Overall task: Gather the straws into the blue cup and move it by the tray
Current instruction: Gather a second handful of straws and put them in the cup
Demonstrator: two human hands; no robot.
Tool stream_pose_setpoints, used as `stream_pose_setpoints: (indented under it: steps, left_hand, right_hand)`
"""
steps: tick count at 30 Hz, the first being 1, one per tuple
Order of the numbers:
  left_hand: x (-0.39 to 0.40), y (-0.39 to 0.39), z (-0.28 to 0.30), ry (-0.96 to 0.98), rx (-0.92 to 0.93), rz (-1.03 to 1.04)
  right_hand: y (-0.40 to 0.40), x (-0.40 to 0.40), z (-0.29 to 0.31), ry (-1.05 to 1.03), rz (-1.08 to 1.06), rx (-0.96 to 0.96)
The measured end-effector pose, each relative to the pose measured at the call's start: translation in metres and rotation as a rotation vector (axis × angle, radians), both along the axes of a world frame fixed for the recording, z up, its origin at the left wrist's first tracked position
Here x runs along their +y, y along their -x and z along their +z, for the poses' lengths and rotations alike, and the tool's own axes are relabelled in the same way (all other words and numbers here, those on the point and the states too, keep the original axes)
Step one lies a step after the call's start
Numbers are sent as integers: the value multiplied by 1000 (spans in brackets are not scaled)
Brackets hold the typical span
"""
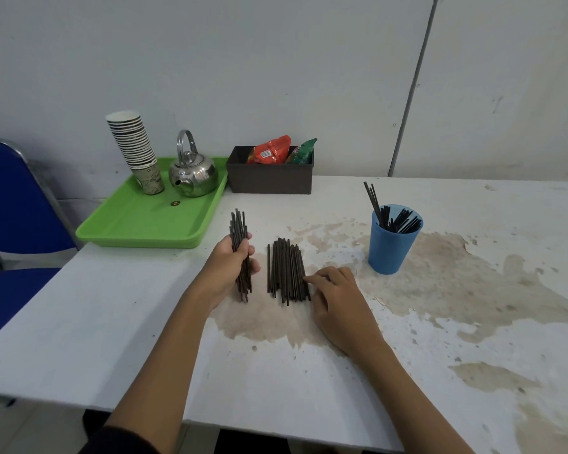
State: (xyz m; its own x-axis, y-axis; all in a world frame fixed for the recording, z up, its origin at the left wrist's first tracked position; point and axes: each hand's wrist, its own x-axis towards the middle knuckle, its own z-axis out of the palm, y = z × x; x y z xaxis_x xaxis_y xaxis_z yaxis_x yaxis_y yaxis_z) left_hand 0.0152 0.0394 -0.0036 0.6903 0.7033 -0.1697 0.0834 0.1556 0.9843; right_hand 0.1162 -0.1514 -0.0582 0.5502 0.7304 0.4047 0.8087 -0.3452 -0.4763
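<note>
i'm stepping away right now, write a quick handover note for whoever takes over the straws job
Left hand: shut on a bundle of straws, held upright with its ends on the table.
Right hand: open, fingertips against the loose pile of straws lying flat.
Blue cup: right of the pile, a few straws already in it, far from the green tray.
Done: some straws in the cup.
Left: put the bundle and the pile in, then move the cup by the tray.

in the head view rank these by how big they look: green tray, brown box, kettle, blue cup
1. green tray
2. brown box
3. kettle and blue cup: these look about alike, and the cup sits nearer the camera, so no ranking between them.
</note>
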Motion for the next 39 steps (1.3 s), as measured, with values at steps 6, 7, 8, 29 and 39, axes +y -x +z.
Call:
stream_pose_setpoints:
  steps: [6,7,8,29,39]
  left_hand:
    - [-10,-9,4,-202,-123,106]
    - [-12,-9,0,-234,-98,97]
    - [-13,-9,-5,-261,-74,85]
    - [-33,-34,19,-123,-177,69]
    - [-94,-110,73,-143,-292,36]
  right_hand:
    - [0,0,1,5,7,-10]
    - [0,1,1,3,6,-8]
    - [0,0,1,0,5,-6]
    - [-6,-22,16,-114,1,186]
    - [-49,-88,21,-19,-232,28]
